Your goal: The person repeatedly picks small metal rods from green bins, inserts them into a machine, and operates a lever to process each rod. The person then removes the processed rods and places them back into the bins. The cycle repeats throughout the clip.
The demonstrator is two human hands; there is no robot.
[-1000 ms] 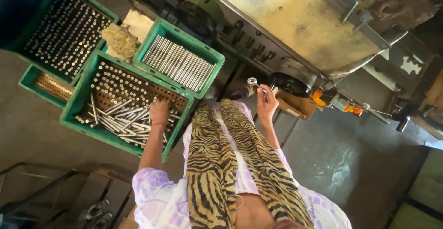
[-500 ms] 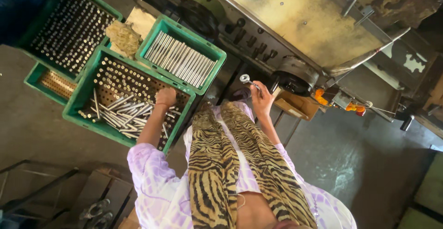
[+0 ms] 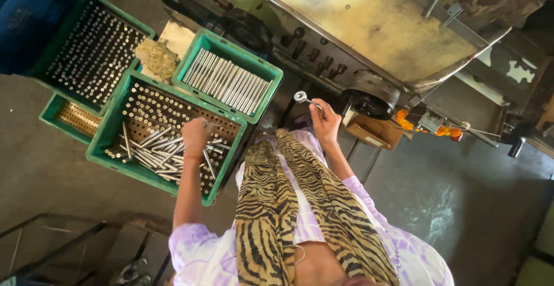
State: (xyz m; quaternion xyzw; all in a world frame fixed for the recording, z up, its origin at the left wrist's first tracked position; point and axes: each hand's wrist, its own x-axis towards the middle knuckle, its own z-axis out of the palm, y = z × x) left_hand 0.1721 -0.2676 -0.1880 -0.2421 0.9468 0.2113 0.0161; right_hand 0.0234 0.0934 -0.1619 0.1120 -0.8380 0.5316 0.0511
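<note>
Grey concrete workshop floor (image 3: 46,170), seen from above, with a worn yellowish machine (image 3: 369,26) along the top and green crates grouped at the left. Nearest crate (image 3: 101,150) holding a perforated brown board and a loose heap of steel rods (image 3: 153,153), lying criss-cross with no common direction. Behind it, a second crate (image 3: 271,84) with rods laid side by side, long axes all parallel, slanting from upper left to lower right. Farther left, a third crate (image 3: 92,49) filled with rods standing on end, only tips showing. Crumpled rag (image 3: 157,58) between the crates.

Left hand (image 3: 196,137) down in the nearest crate, fingers curled over the heap; cannot tell for sure whether clamped on a rod, though one rod (image 3: 209,162) slants down from just below the fist. Right hand (image 3: 326,120) raised near the machine, fingers closed on a small metal tool (image 3: 304,98), ring end pointing up-left, shaft running down-right into the grip. Striped scarf (image 3: 288,205) draped over a pale lilac top.
</note>
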